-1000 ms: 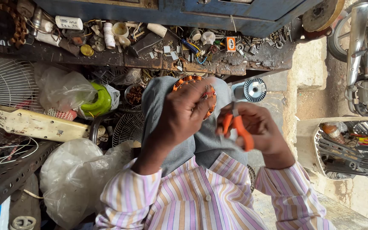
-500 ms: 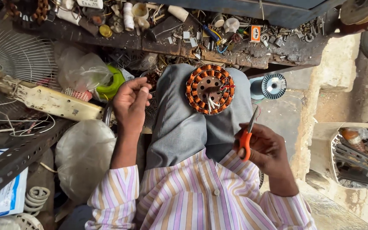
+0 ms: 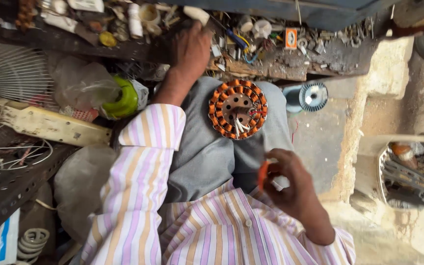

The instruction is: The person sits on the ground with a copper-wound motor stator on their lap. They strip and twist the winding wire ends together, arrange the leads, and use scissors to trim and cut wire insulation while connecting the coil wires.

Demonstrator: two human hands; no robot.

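Observation:
A round fan stator with copper-orange coils and loose white leads rests on my grey-trousered lap. My left hand is stretched forward onto the cluttered wooden ledge, fingers down among small parts; what it touches is hidden under the palm. My right hand is near my striped shirt, closed around an orange-handled tool, seemingly scissors or cutters, of which only the handle shows.
The ledge holds screws, wires, tape rolls and small cases. At left are a fan guard, a cream fan blade, plastic bags and a green lid. A metal fan disc lies on the concrete floor at right.
My left hand left the stator and reached forward to the ledge. My right hand drew back toward my body with the orange tool. The stator now lies uncovered on my lap.

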